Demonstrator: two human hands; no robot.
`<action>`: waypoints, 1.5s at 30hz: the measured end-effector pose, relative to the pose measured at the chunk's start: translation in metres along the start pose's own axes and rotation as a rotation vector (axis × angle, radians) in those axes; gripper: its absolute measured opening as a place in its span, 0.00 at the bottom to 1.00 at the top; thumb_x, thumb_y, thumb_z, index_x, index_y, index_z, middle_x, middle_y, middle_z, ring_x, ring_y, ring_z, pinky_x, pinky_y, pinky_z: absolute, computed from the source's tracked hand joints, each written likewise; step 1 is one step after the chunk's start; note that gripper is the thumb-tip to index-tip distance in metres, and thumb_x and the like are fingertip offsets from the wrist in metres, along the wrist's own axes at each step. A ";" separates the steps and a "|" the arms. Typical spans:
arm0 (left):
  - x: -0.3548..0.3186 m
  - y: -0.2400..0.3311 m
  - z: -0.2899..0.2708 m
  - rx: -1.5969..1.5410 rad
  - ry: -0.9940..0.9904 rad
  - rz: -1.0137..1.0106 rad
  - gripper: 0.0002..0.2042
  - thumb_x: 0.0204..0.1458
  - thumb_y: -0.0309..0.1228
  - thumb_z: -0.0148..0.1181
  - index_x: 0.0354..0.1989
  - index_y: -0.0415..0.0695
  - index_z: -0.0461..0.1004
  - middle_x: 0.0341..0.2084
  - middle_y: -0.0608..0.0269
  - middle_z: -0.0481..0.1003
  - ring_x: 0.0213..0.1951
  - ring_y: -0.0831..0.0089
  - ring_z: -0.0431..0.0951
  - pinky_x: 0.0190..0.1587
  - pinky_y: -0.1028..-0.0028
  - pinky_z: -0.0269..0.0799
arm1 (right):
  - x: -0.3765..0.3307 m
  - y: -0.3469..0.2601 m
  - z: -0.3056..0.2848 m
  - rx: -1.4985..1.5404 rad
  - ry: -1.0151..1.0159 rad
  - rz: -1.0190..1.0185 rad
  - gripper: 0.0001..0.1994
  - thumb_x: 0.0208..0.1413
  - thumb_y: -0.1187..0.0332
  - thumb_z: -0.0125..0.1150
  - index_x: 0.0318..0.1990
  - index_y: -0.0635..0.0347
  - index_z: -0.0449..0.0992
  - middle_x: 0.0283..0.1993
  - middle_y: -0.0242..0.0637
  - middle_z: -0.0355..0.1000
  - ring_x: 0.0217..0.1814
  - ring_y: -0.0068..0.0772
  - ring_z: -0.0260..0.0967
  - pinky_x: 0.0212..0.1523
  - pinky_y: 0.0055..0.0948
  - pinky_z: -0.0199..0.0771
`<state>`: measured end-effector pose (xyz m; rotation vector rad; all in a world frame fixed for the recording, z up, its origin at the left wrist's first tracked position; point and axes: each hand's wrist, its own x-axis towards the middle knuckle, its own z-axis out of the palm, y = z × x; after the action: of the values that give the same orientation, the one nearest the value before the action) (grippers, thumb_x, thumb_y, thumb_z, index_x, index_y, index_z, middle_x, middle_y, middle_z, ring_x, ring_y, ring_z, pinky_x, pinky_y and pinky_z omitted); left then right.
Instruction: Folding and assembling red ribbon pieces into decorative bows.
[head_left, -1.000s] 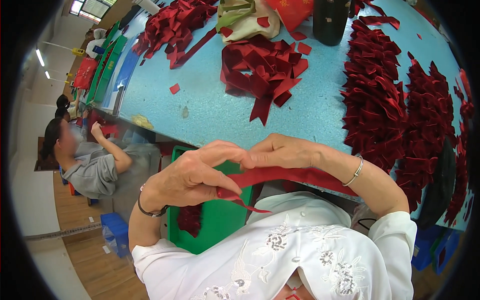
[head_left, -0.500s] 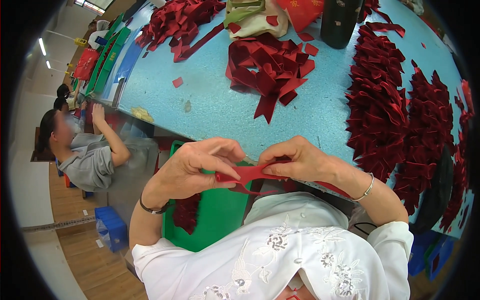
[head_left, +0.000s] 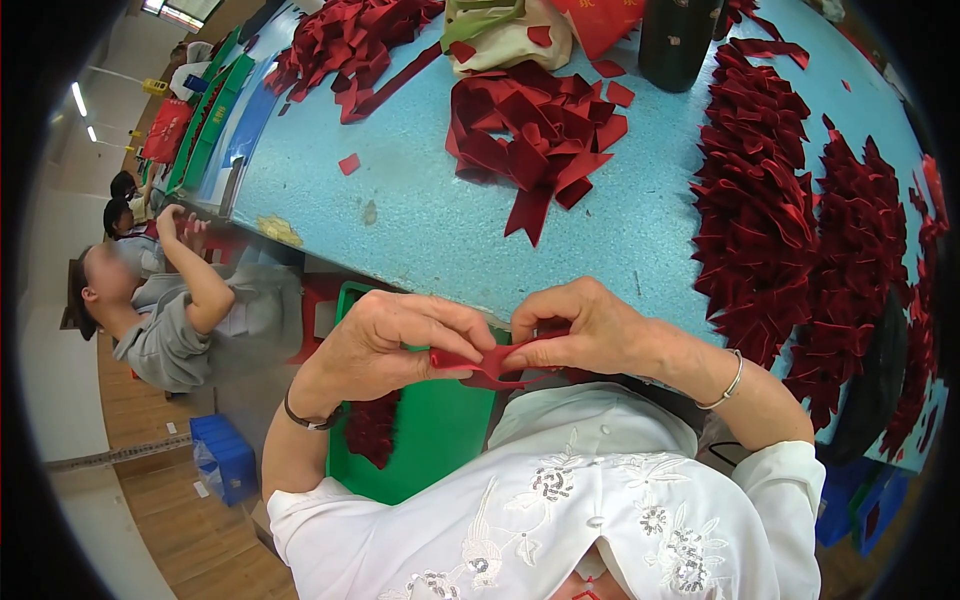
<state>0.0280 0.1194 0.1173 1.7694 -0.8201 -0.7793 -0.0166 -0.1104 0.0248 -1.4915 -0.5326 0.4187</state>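
Between my two hands, just off the near table edge, is a dark red velvet-like ribbon (head_left: pixel 488 374), bent into a loop. My left hand (head_left: pixel 395 342) pinches one folded end of it between thumb and fingers. Close beside, my right hand (head_left: pixel 580 328) grips the ribbon with the thumb pressed on top and the fingers curled behind. Part of the ribbon under my right fingers is hidden. Straight ahead on the table lies a loose pile of cut red ribbon pieces (head_left: pixel 530 130), one with a notched end.
A green bin (head_left: pixel 430 440) with a red ribbon piece (head_left: pixel 373 430) inside stands below my left hand. Rows of folded ribbons (head_left: pixel 755 200) cover the right of the blue table (head_left: pixel 390 225). A dark bottle (head_left: pixel 680 45) and cloth bag (head_left: pixel 515 40) stand beyond. A co-worker (head_left: pixel 175 300) sits left.
My right hand has moved slightly left, closer to my left hand, and the ribbon between them has bunched into a tighter loop. The co-worker at left has shifted and raised their arms.
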 end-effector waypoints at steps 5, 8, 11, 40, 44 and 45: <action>-0.001 -0.005 -0.001 -0.051 0.045 0.012 0.13 0.36 0.11 0.65 0.33 0.37 0.81 0.40 0.50 0.77 0.43 0.65 0.78 0.47 0.71 0.75 | -0.001 -0.006 0.003 -0.117 0.053 -0.032 0.07 0.48 0.70 0.65 0.33 0.63 0.75 0.23 0.37 0.72 0.21 0.27 0.66 0.24 0.25 0.67; -0.003 -0.010 -0.006 -0.045 0.030 0.008 0.13 0.36 0.11 0.65 0.33 0.37 0.81 0.42 0.49 0.76 0.44 0.64 0.78 0.49 0.70 0.74 | -0.002 -0.005 0.005 -0.132 0.104 -0.093 0.06 0.50 0.72 0.64 0.33 0.62 0.75 0.23 0.36 0.72 0.20 0.26 0.67 0.23 0.25 0.67; -0.002 -0.014 -0.008 -0.028 -0.021 0.010 0.13 0.36 0.11 0.65 0.33 0.37 0.81 0.44 0.48 0.74 0.45 0.63 0.77 0.50 0.68 0.74 | -0.002 -0.002 0.006 -0.152 0.152 -0.199 0.03 0.53 0.72 0.63 0.33 0.61 0.76 0.22 0.32 0.73 0.19 0.21 0.68 0.19 0.22 0.65; 0.017 -0.013 0.011 -0.051 0.127 -0.209 0.10 0.43 0.16 0.65 0.36 0.37 0.80 0.32 0.59 0.77 0.34 0.78 0.75 0.36 0.81 0.70 | -0.011 -0.025 -0.018 -0.298 0.198 -0.055 0.04 0.52 0.74 0.62 0.33 0.65 0.76 0.23 0.38 0.73 0.20 0.26 0.68 0.21 0.24 0.66; 0.023 -0.012 0.015 -0.010 0.120 -0.174 0.10 0.44 0.16 0.65 0.36 0.37 0.80 0.28 0.61 0.78 0.31 0.80 0.75 0.32 0.83 0.69 | -0.015 -0.026 -0.022 -0.311 0.203 -0.061 0.04 0.51 0.74 0.62 0.33 0.65 0.76 0.24 0.39 0.73 0.21 0.26 0.68 0.21 0.24 0.67; 0.025 -0.012 0.016 0.010 0.125 -0.173 0.09 0.44 0.16 0.65 0.36 0.37 0.81 0.26 0.62 0.78 0.29 0.81 0.75 0.31 0.83 0.69 | -0.016 -0.026 -0.023 -0.312 0.195 -0.052 0.04 0.51 0.74 0.62 0.33 0.65 0.76 0.24 0.39 0.73 0.21 0.27 0.68 0.22 0.24 0.67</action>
<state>0.0312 0.0945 0.0981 1.8957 -0.5946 -0.7693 -0.0183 -0.1399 0.0499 -1.7915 -0.4952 0.1498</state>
